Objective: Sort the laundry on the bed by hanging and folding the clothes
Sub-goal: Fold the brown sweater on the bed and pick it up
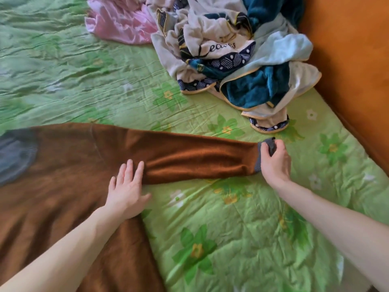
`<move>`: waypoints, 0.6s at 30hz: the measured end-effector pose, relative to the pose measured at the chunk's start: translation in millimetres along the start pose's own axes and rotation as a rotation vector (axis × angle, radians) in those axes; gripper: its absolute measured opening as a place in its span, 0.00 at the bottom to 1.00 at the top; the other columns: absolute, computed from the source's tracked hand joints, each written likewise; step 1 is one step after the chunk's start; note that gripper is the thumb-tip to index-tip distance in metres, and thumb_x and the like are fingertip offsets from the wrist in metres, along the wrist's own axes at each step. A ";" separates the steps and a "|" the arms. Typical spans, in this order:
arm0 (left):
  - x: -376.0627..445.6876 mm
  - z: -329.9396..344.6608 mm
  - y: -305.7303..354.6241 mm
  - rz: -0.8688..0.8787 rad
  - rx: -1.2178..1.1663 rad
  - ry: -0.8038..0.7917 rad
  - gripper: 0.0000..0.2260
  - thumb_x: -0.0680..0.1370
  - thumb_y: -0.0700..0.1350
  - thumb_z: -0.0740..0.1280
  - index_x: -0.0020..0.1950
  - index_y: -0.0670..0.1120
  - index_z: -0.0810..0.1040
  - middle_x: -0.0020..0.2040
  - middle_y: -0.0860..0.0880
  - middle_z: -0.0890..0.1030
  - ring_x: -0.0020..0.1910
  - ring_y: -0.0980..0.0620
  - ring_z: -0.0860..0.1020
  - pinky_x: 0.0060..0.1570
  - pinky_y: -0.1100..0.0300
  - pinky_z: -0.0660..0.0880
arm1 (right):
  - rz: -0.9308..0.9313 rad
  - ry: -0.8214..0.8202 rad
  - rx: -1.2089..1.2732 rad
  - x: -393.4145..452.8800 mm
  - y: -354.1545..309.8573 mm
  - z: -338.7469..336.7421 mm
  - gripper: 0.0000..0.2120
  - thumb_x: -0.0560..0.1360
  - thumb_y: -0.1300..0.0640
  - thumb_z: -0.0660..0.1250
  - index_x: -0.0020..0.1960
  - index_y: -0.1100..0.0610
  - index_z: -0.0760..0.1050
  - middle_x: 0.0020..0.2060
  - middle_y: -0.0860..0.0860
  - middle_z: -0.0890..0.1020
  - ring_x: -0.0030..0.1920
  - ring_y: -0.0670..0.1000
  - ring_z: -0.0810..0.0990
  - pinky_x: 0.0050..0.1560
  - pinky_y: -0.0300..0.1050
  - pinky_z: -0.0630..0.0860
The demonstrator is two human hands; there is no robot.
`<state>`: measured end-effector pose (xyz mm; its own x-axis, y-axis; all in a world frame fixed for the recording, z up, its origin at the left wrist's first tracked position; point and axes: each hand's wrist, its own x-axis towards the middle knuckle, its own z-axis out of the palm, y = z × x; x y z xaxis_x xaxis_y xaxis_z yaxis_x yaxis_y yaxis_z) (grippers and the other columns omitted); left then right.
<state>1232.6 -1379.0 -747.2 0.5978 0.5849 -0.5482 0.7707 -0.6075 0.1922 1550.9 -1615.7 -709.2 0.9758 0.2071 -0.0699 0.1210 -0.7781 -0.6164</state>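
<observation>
Brown knit sweater (69, 165), flat on bed (231, 239): left hand (126, 188) released, pressing near its armpit; right hand (274, 161) pinching grey cuff (266, 145); risk—overpulling drags body, wrinkling fold.

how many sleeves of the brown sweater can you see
1. One sleeve of the brown sweater stretches right across the green quilt, its grey cuff gripped by the right hand. The other sleeve is out of view.

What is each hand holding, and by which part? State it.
The right hand has its grip on the grey cuff of the brown sweater. The left hand lies flat on it, gripping nothing.
</observation>
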 end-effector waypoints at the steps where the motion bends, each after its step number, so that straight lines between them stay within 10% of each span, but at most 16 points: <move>1: -9.1 0.4 1.4 0.008 -0.030 -0.034 0.41 0.81 0.59 0.64 0.86 0.56 0.42 0.86 0.47 0.39 0.85 0.47 0.40 0.83 0.47 0.45 | -0.069 -0.015 0.005 -8.9 -16.2 1.6 0.10 0.84 0.50 0.63 0.54 0.57 0.72 0.42 0.51 0.79 0.41 0.55 0.75 0.40 0.46 0.63; 8: -56.7 -24.9 -18.4 -0.080 -0.987 0.261 0.17 0.84 0.51 0.66 0.72 0.48 0.79 0.70 0.49 0.81 0.71 0.53 0.76 0.70 0.62 0.70 | -0.520 -0.117 0.017 -114.4 -150.1 62.0 0.10 0.84 0.47 0.65 0.55 0.54 0.76 0.42 0.53 0.86 0.42 0.61 0.83 0.37 0.49 0.71; 13: -93.8 -44.8 -76.8 -0.380 -2.082 0.123 0.22 0.84 0.59 0.64 0.67 0.43 0.77 0.63 0.42 0.84 0.62 0.44 0.83 0.70 0.48 0.75 | -0.839 -0.219 0.009 -238.4 -229.7 116.5 0.08 0.81 0.46 0.69 0.51 0.51 0.79 0.38 0.50 0.86 0.39 0.58 0.85 0.36 0.43 0.66; 18: -139.3 -62.7 -160.1 -0.197 -2.031 -0.066 0.30 0.76 0.70 0.68 0.53 0.42 0.84 0.44 0.45 0.87 0.43 0.48 0.87 0.46 0.53 0.84 | -1.086 -0.519 -0.023 -340.1 -261.8 145.9 0.07 0.81 0.50 0.68 0.56 0.51 0.79 0.46 0.49 0.87 0.46 0.54 0.86 0.43 0.48 0.79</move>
<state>1039.7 -1329.5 -650.6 0.5219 0.5093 -0.6843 -0.0746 0.8264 0.5581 1160.8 -1395.9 -638.5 0.1736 0.9707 0.1663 0.8424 -0.0589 -0.5356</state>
